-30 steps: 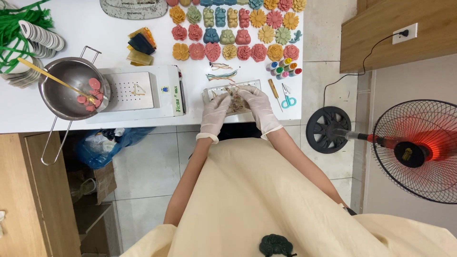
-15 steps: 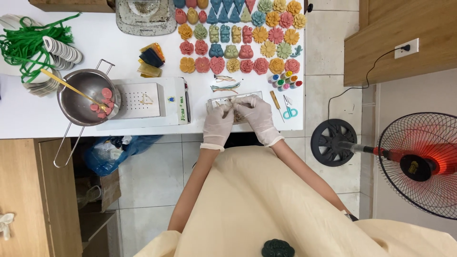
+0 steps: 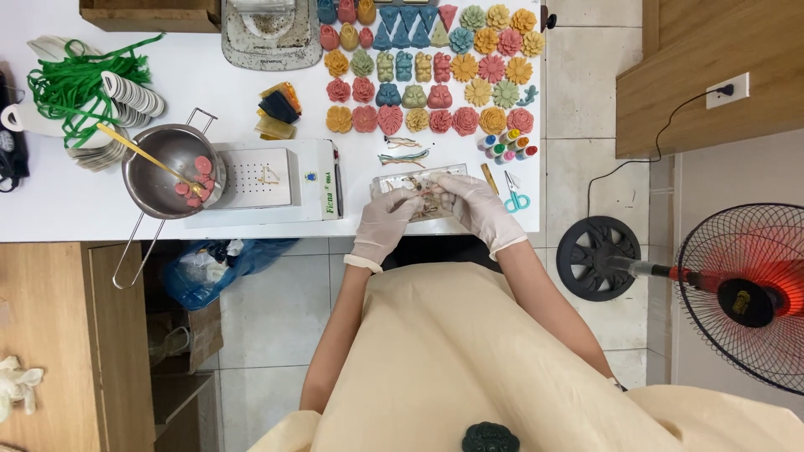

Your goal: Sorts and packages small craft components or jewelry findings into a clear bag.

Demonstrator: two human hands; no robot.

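Head view looked straight down on a white bench [image 3: 100, 213] with the person seated at its near edge, toward the right end. Both hands wore pale gloves. Left hand [image 3: 387, 219] and right hand [image 3: 473, 203] met over a clear flat tray [image 3: 419, 191] lying by the near edge; the fingers were pinched onto small tangled bits in the tray, though what exactly each held was too small to tell. Short coloured cords [image 3: 404, 156] lay just beyond the tray. Rows of finished moulded pieces [image 3: 431, 71], flowers and small figures in pink, orange, teal and green, filled the far right part of the bench, so much of the casting appeared done, while pink pieces remained in a steel pot [image 3: 172, 172] with a stick across it near the left end, beside a white boxy appliance [image 3: 264, 180]. Small paint bottles [image 3: 505, 144], blue-handled scissors [image 3: 516, 199] and a wooden-handled tool [image 3: 488, 176] sat near the right edge. Green cord [image 3: 71, 84] was heaped at the left. Against the frame a second earlier, the whole bench sat lower and further right in view, and the right hand had shifted a little to the right along the tray; both hands stayed on it.
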